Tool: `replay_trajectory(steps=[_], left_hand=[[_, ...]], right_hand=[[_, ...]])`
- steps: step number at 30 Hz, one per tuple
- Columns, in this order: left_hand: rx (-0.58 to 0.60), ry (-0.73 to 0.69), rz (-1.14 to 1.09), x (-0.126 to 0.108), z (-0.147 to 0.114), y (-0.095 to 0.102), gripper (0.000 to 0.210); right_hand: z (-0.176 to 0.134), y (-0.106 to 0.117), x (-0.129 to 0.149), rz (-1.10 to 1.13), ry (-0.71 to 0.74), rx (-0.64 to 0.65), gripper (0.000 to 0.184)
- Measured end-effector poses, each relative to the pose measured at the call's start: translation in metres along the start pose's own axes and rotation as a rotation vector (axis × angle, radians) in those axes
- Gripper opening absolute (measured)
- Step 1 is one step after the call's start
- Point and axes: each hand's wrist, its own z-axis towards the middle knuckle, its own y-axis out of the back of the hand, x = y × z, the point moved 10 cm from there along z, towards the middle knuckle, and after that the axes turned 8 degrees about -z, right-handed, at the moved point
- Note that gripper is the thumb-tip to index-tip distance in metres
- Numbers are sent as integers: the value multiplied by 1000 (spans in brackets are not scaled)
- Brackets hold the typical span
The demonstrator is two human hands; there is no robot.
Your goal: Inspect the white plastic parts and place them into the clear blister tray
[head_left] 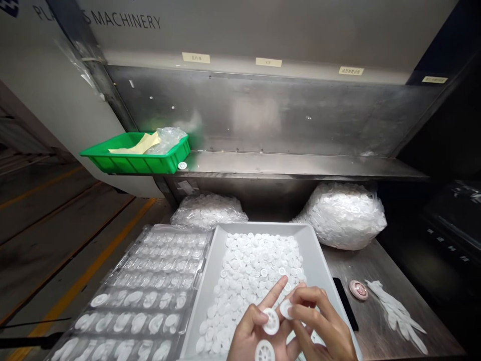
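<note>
Both hands are over the grey bin (206, 281), which holds a heap of small white plastic discs (259, 255). My left hand (245, 332) is palm up, its index finger stretched out. Its thumb presses on a white spoked plastic disc (271, 321). A second spoked disc (265, 351) sits lower against the palm, partly cut off by the frame's edge. My right hand (323, 323) pinches another white disc (286, 309) between thumb and fingers, close beside the left hand's disc. The hands overlap, so some fingers are hidden.
Left of the bin lies a clear blister tray (176, 283) with discs in its front rows. Filled plastic bags (347, 215) stand behind. A phone (344, 303), a pink round object (358, 290) and white gloves (398, 316) lie right. A green basket (150, 163) sits on the shelf (285, 164).
</note>
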Motion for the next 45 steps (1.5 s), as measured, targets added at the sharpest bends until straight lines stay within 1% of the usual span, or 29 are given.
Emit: replay_trajectory(steps=[4,8,10,13,16,18,21,24,26,29,32,37,40,42,45], left_hand=[[7,-7,4,-1,-2,-9,54],[-24,20,5,-1,-3,-7,53],[-52,66,0,2,-3,-3,53],[-85,106,-37,6,0,-2,57],[-101,88,-108,8,3,-5,58],[-119,75,-144,9,5,-6,55],[-154,50,-157,9,6,-4,51],[-207,29,-132,7,5,4,50],[-242,23,-109,7,3,11,49],[-264,-23,-70,3,0,17,46],[-247,-74,-66,-2,-2,18,43],[-162,-77,-93,-2,-1,9,45],[-112,-68,-74,-2,0,4,45],[-73,-47,-71,-1,1,0,46],[-21,-17,-71,0,0,-6,48]], right_hand=[[-2,2,-2,5,-17,-12,22],[1,6,0,6,16,-25,24],[4,5,4,-37,65,19,26],[6,0,11,-120,142,130,30],[4,-4,11,-149,113,189,29],[2,-5,11,-133,93,193,29],[-1,-9,13,-119,96,191,24],[1,-7,14,-104,119,148,22],[2,-4,16,-86,149,109,24],[3,-1,20,-73,185,75,27],[2,0,22,-65,203,57,25],[-1,4,22,-73,208,32,24],[-3,3,30,-140,279,40,26],[-4,5,36,-176,301,2,25],[-3,13,37,-156,260,-95,21]])
